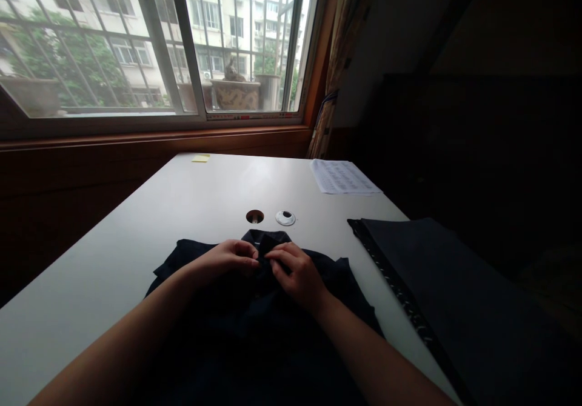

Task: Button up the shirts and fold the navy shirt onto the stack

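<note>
A dark navy shirt point(268, 345) lies spread on the white table, its collar point(278, 236) pointing toward the window. Just below the collar, my left hand point(231, 257) pinches the cloth at the front opening between thumb and fingers. Close beside it on the right, my right hand point(297, 272) grips the other edge of the shirt front, fingertips pressed together. The two hands nearly meet. Any button between the fingertips is too small and dark to make out. Much of the shirt's lower part is lost in shadow.
The white table point(104, 254) has a round cable hole point(255, 217) and a loose-looking white grommet cover point(285, 217) beyond the collar. Printed sheets point(344, 177) lie at the far right corner, a yellow sticky pad point(200, 158) far left. Dark folded cloth point(436, 285) covers the right side.
</note>
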Motion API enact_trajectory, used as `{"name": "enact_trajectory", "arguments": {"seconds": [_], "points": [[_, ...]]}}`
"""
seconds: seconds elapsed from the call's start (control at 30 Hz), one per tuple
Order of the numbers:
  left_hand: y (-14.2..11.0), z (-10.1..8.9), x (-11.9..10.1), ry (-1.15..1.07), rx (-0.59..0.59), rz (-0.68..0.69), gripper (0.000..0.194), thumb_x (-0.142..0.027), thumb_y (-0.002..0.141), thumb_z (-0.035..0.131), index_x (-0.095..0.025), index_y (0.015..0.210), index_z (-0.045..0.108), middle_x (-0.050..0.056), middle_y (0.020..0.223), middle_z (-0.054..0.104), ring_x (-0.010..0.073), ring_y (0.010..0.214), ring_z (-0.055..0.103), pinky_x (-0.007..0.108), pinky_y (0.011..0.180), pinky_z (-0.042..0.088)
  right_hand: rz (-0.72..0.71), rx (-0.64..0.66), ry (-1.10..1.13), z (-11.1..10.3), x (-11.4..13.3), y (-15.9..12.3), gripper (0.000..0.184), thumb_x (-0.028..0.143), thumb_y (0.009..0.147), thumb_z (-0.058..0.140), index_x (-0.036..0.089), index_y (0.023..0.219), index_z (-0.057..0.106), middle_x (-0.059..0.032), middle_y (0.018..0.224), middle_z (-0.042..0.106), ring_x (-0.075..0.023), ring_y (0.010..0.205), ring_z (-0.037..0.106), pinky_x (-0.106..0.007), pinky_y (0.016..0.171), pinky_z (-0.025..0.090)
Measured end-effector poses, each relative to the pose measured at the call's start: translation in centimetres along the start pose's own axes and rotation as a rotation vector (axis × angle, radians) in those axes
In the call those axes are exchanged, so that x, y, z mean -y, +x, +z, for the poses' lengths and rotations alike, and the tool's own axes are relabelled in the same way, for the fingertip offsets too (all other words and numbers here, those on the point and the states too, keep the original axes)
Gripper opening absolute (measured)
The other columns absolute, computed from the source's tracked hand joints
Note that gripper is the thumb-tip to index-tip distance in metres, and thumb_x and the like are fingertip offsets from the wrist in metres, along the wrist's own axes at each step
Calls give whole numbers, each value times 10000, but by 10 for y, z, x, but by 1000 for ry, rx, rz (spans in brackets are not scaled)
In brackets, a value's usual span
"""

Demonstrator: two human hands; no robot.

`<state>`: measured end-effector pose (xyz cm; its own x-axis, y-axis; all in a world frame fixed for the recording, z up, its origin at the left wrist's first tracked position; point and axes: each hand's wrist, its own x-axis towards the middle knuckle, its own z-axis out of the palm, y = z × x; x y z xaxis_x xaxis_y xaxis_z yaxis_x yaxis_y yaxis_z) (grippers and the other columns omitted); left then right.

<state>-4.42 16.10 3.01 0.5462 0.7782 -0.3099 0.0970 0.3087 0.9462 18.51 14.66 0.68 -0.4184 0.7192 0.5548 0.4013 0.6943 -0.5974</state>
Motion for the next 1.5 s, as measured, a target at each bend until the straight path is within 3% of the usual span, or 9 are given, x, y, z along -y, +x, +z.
{"name": "enact_trajectory", "arguments": {"seconds": [0.27, 0.9, 1.17, 1.5], "points": [[0, -5, 0, 11, 53, 18, 305, -373, 758, 804, -136, 917, 698, 6, 753, 646, 122, 678, 586, 243, 691, 440, 12, 2, 23, -1, 2, 1, 188, 156, 916, 542, 234, 994, 695, -59, 971, 675, -205, 948, 642, -365, 874, 535], [2, -10, 6, 19, 9, 27, 300, -360, 747, 800, -138, 920, 697, 12, 739, 648, 125, 661, 583, 236, 663, 449, -19, -6, 16, -1, 0, -3, 113, 226, 896, 644, 244, 1007, 651, -52, 985, 642, -222, 959, 610, -386, 866, 529], [-4, -7, 1, -41, 47, 24, 298, -359, 772, 794, -133, 941, 698, 17, 748, 651, 127, 690, 591, 239, 688, 447, -10, -13, -23, 0, -2, -5, 172, 252, 850, 735, 250, 995, 643, -46, 978, 628, -241, 951, 583, -419, 854, 517], [-1, -9, 7, -108, -8, 64, 312, -341, 757, 819, -130, 952, 697, 13, 755, 648, 119, 694, 593, 236, 687, 447, -1, 45, 34, 0, -2, -4, 334, 196, 785, 787, 256, 1075, 631, -45, 1043, 618, -237, 1006, 597, -398, 893, 522]]}}
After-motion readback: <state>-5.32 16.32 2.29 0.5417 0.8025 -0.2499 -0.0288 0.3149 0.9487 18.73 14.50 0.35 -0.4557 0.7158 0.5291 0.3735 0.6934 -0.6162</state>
